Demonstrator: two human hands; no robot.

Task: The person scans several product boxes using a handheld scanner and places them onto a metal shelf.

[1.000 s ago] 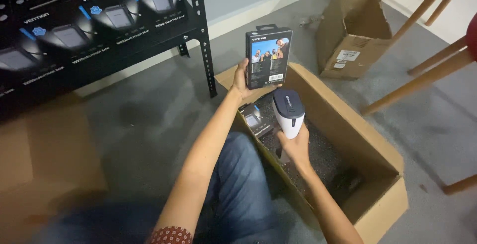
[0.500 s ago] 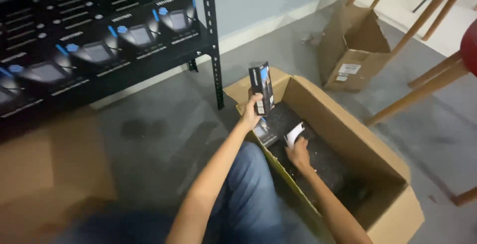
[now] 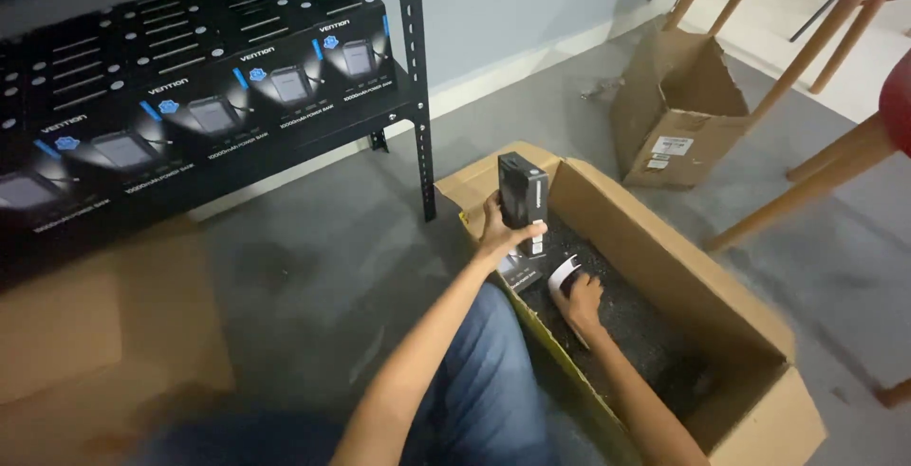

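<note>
Care is best given to the right hand (image 3: 581, 297), which is curled over a white scanner (image 3: 566, 274) low inside the open carton (image 3: 664, 257); a firm wrap is judged wise so it is not dropped among the dark contents. At eleven o'clock from it, a black product box (image 3: 523, 191) is gripped upright by the left hand (image 3: 495, 229) above the carton's near corner. Farther off, a second, torn carton (image 3: 678, 110) stands at one o'clock, its inside unseen, and identical black boxes (image 3: 218, 96) fill the shelf (image 3: 415, 77) at ten o'clock.

A grey concrete floor (image 3: 313, 267) meets a pale grey wall (image 3: 531, 1). A black metal shelf (image 3: 415, 77) stands left; wooden chair legs (image 3: 807, 195) right.
</note>
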